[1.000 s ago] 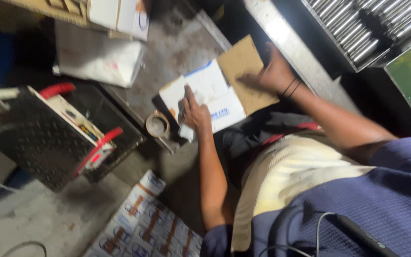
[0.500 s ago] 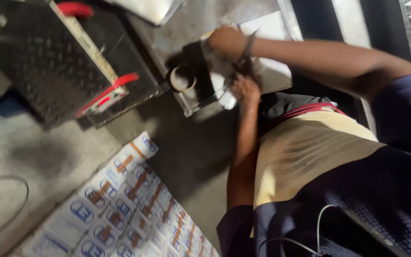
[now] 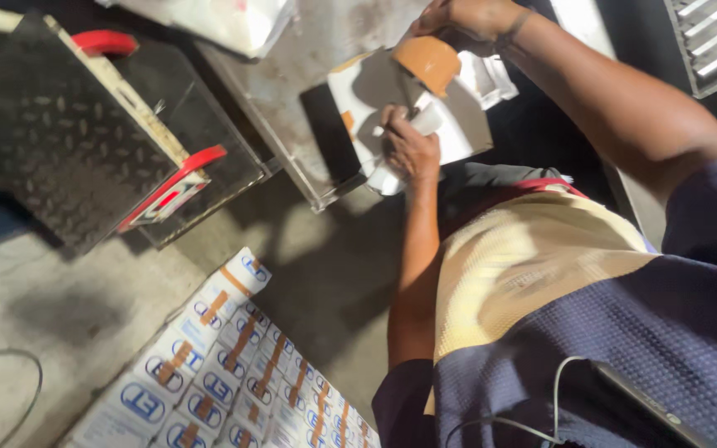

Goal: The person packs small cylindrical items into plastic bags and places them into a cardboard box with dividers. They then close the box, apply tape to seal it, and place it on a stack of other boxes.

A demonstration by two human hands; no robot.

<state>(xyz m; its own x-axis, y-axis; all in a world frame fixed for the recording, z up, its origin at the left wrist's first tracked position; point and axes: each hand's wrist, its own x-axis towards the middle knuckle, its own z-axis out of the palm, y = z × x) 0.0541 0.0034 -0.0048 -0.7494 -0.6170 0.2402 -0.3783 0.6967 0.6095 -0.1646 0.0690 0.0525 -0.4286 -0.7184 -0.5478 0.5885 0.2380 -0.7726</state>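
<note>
On metal table (image 3: 292,108), near front edge: left hand (image 3: 411,149), fingers curled around white paper roll (image 3: 425,123), pressing down on white sheet (image 3: 458,133). Right hand (image 3: 462,17) at top of view, fingers pinched on brown cardboard piece (image 3: 429,62), lifted just above white sheet. Black pad (image 3: 332,137) beside sheet, left. Left of table: black checker-plate box (image 3: 51,124) with red handles. Floor (image 3: 68,307) below: printed white sacking (image 3: 226,365), blue-orange marks.

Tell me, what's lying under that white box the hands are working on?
The white box rests on a grey metal table. The box and the left hand cover whatever lies directly beneath.
</note>
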